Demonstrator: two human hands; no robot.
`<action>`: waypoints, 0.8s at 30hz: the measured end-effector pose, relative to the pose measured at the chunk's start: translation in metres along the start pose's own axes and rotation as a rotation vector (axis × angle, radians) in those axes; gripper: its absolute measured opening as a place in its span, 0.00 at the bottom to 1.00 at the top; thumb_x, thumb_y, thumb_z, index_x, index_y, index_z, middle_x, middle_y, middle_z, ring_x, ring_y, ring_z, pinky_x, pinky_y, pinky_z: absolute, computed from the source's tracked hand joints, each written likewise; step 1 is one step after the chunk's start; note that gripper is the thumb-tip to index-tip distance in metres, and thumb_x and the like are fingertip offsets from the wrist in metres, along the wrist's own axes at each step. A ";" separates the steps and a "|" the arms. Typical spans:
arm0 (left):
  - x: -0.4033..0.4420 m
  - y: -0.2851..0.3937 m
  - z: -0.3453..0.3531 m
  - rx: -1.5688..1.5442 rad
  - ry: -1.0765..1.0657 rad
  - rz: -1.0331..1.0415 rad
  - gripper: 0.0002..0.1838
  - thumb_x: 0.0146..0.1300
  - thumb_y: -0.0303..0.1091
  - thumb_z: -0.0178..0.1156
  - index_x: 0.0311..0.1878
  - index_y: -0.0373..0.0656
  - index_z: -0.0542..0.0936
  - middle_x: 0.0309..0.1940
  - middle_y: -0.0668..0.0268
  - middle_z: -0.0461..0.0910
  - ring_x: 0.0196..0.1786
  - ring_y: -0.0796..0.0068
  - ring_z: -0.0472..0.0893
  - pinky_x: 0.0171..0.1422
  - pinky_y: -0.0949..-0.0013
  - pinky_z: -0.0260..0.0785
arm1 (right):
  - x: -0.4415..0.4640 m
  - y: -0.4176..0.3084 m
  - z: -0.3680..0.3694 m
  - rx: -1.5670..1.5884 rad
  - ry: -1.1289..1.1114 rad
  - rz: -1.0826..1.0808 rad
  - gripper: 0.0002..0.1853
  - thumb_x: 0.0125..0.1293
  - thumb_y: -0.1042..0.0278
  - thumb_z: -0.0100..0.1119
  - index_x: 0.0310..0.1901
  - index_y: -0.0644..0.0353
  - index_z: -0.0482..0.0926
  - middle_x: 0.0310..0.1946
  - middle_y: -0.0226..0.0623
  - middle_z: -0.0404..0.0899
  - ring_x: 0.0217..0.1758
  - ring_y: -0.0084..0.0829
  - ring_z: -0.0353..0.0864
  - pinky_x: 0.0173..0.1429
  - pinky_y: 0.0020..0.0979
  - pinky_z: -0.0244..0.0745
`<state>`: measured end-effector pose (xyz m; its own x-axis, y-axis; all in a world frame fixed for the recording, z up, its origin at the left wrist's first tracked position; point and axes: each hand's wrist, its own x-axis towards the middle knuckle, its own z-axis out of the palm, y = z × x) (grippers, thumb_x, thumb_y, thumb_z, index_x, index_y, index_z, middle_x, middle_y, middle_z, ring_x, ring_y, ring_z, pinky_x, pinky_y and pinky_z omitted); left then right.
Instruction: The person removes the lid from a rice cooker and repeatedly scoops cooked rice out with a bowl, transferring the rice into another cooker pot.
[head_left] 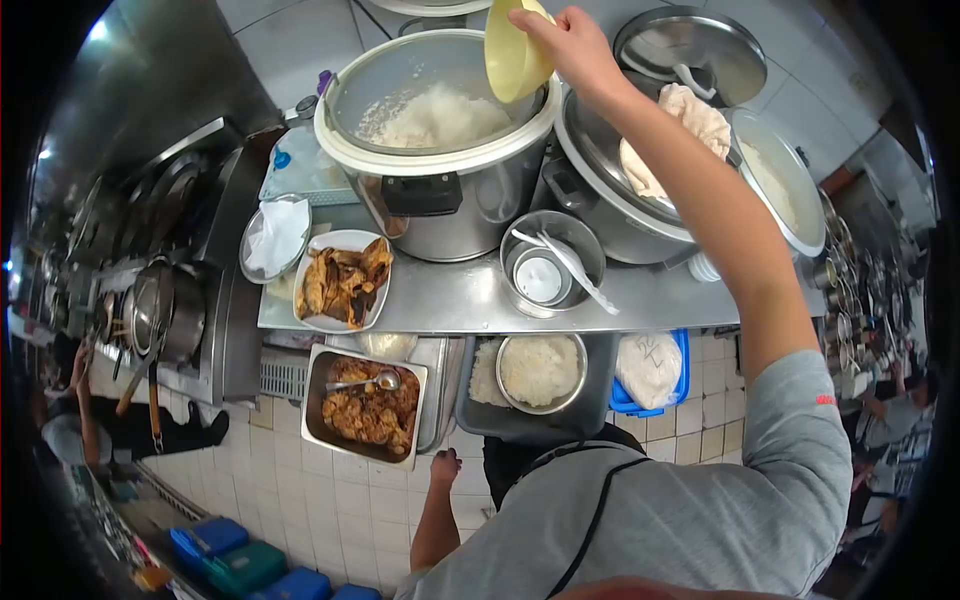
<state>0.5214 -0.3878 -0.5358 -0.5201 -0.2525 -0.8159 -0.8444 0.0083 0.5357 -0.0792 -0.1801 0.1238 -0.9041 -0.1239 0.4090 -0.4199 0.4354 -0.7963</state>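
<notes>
My right hand [565, 40] grips a yellow bowl [517, 62] by its rim. The bowl is tipped on its side over the right part of a large open cooker [440, 155], where white rice [440, 120] lies heaped behind a hazy rim. Low in the view, my left hand [446, 464] hangs with curled fingers beside a steel tray of brown stewed food [365, 408]; something dark at its fingertips is too small to name. A round pot of rice [541, 372] stands right of that hand.
A second cooker [625, 215] with a cloth [690, 130] stands to the right. On the steel counter [440, 300] are a plate of fried food [343, 280] and a pot with utensils [552, 263]. Another person [75, 425] is at the far left.
</notes>
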 end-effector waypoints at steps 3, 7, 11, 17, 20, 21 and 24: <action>0.013 0.018 -0.019 -0.125 -0.055 -0.063 0.19 0.75 0.46 0.56 0.50 0.36 0.82 0.31 0.61 0.86 0.32 0.70 0.85 0.33 0.63 0.76 | -0.028 -0.004 -0.011 0.019 0.036 -0.084 0.35 0.59 0.32 0.76 0.36 0.60 0.72 0.30 0.36 0.78 0.34 0.25 0.79 0.39 0.29 0.77; -0.003 0.035 -0.006 0.183 -0.612 -0.476 0.17 0.76 0.48 0.55 0.45 0.44 0.85 0.39 0.62 0.87 0.43 0.63 0.87 0.46 0.56 0.80 | -0.085 -0.006 -0.061 0.210 0.041 -0.065 0.28 0.69 0.41 0.72 0.36 0.60 0.73 0.29 0.29 0.74 0.31 0.20 0.71 0.35 0.26 0.69; -0.040 0.057 -0.001 0.393 -0.875 -0.438 0.16 0.75 0.47 0.57 0.49 0.44 0.84 0.42 0.63 0.87 0.45 0.63 0.87 0.48 0.55 0.80 | -0.172 0.046 -0.112 0.400 0.139 0.043 0.27 0.79 0.38 0.54 0.46 0.62 0.78 0.39 0.30 0.79 0.41 0.20 0.75 0.46 0.29 0.72; -0.061 0.085 0.007 0.623 -1.012 -0.357 0.17 0.74 0.46 0.60 0.54 0.43 0.82 0.45 0.64 0.87 0.47 0.63 0.87 0.50 0.54 0.81 | -0.314 0.083 -0.185 0.664 0.173 0.188 0.31 0.81 0.42 0.48 0.64 0.65 0.77 0.52 0.36 0.84 0.55 0.26 0.83 0.61 0.28 0.76; -0.074 0.104 0.034 0.761 -1.038 -0.351 0.18 0.73 0.45 0.61 0.57 0.43 0.81 0.47 0.64 0.87 0.49 0.63 0.87 0.51 0.53 0.82 | -0.356 0.095 -0.247 0.711 0.274 0.197 0.31 0.80 0.43 0.48 0.65 0.66 0.75 0.55 0.37 0.83 0.58 0.27 0.82 0.63 0.29 0.75; -0.078 0.111 0.047 0.816 -1.046 -0.349 0.19 0.73 0.45 0.62 0.58 0.43 0.81 0.48 0.64 0.87 0.49 0.63 0.87 0.51 0.53 0.82 | -0.370 0.101 -0.271 0.754 0.347 0.202 0.31 0.80 0.43 0.48 0.66 0.66 0.75 0.56 0.37 0.83 0.58 0.27 0.81 0.63 0.30 0.75; -0.096 0.137 0.099 0.982 -1.069 -0.338 0.20 0.72 0.44 0.63 0.61 0.43 0.80 0.50 0.64 0.88 0.50 0.63 0.87 0.52 0.52 0.82 | -0.417 0.140 -0.356 0.833 0.368 0.167 0.34 0.78 0.42 0.48 0.71 0.66 0.72 0.60 0.41 0.82 0.61 0.30 0.82 0.67 0.32 0.76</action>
<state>0.4431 -0.2666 -0.4057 0.2342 0.4319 -0.8710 -0.4623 0.8376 0.2910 0.2678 0.2496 0.0006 -0.9357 0.2362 0.2621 -0.3368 -0.3772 -0.8627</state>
